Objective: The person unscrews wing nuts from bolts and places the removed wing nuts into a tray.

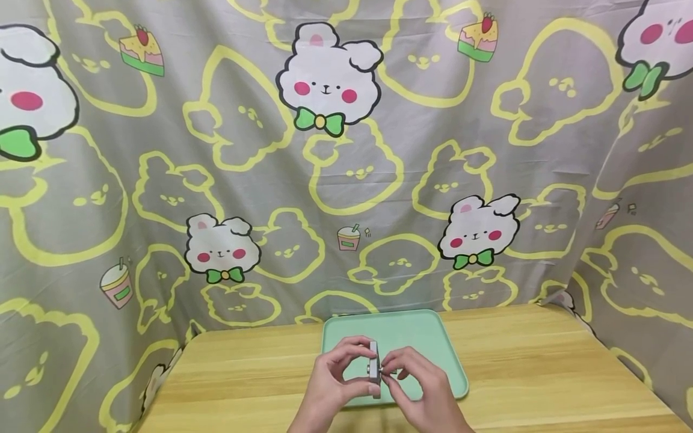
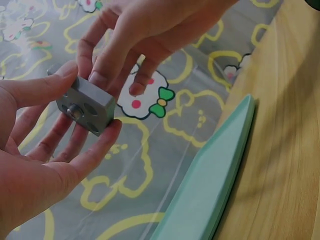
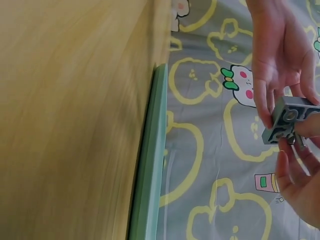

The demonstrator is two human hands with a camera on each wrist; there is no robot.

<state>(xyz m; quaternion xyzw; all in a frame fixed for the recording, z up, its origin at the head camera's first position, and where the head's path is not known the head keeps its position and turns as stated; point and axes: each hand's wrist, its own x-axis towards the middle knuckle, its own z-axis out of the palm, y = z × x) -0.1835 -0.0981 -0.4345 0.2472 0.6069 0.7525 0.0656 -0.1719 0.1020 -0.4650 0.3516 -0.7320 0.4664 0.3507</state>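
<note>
My left hand (image 1: 337, 374) grips a grey metal block (image 1: 374, 353) by its edges, thumb on one side and fingers on the other. The block stands on edge above the tray. Several round holes show in its face in the left wrist view, with a shiny round metal end (image 2: 75, 111) in one of them. At the block's opposite face, the fingertips of my right hand (image 1: 419, 380) pinch a small shiny metal screw (image 1: 381, 370). Fingers partly hide that screw in the right wrist view, where the block (image 3: 286, 117) shows recessed holes.
Below the hands a light green tray (image 1: 452, 367) lies on the wood-grain table (image 1: 254, 367). A grey curtain (image 1: 260, 192) with cartoon prints hangs behind the table and along both sides.
</note>
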